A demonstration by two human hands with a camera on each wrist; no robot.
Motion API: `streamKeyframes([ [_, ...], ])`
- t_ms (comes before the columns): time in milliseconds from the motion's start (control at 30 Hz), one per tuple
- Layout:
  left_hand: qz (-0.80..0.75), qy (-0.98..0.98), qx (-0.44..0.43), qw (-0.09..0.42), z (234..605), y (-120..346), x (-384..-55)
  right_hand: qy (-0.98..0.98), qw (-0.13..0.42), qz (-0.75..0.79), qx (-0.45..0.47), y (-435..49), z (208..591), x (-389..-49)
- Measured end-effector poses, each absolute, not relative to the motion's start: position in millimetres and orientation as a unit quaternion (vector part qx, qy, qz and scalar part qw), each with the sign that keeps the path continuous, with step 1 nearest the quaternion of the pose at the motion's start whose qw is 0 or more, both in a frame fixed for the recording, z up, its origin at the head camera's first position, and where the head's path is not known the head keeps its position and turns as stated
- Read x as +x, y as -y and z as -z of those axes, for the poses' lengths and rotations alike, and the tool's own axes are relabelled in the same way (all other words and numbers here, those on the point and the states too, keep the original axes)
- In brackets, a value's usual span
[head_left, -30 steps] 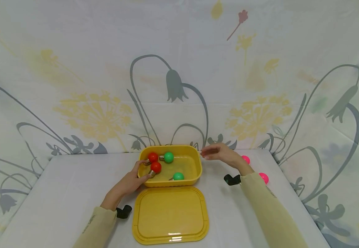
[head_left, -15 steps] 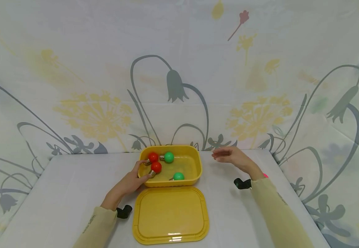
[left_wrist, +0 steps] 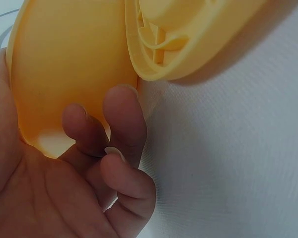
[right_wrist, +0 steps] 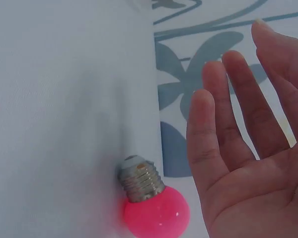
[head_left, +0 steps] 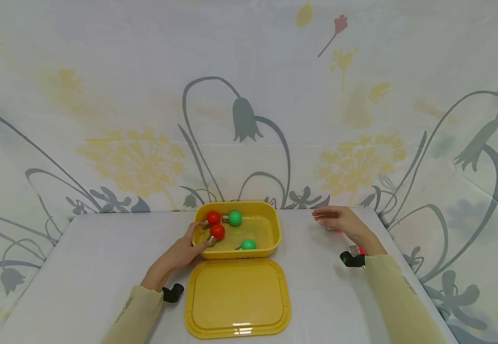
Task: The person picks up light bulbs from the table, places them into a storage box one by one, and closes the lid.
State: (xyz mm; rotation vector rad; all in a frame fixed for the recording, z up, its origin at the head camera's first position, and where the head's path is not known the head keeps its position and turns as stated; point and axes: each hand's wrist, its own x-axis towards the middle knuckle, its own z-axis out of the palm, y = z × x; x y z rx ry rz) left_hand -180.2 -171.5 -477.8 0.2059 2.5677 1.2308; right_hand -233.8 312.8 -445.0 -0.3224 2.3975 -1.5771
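Observation:
My left hand (head_left: 179,252) grips the left side of a yellow plastic box (head_left: 270,251), thumb and forefinger at its rim. In the left wrist view, its other fingers (left_wrist: 125,116) curl beside the box wall (left_wrist: 64,64). Inside the box lie two red light bulbs (head_left: 217,232) and two green ones (head_left: 235,218). My right hand (head_left: 347,223) hovers over the right of the table, fingers loosely extended and holding nothing. Below it lies a pink light bulb (right_wrist: 159,213) with a metal screw base. A second pink bulb (head_left: 362,250) is partly hidden by the right wrist.
A flat yellow lid (head_left: 238,296) lies on the white table (head_left: 102,258) right in front of the box. Behind the table hangs a flower-printed cloth (head_left: 249,157). Black wrist mounts (head_left: 353,259) stick out from both wrists.
My right hand has moved right, away from the box's right edge to above the pink bulbs, which it now partly covers. The left hand and box have stayed put.

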Motion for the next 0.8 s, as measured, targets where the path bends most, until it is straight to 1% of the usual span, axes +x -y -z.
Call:
streamKeyframes([
  [300,-0.428,-0.889,0.063,0.150,476.0,170.5,-179.7,-0.826,0.101,0.547,-0.091,-337.3,444.2,-226.7],
  [567,-0.426,-0.890,0.065,0.147,476.0,170.7,-180.7,-0.833,0.066,0.543,-0.076,-359.5,443.4,-222.2],
  [800,-0.428,-0.889,0.063,0.151,476.3,170.9,-180.1,-0.851,0.038,0.521,-0.058,-369.5,447.3,-220.5],
])
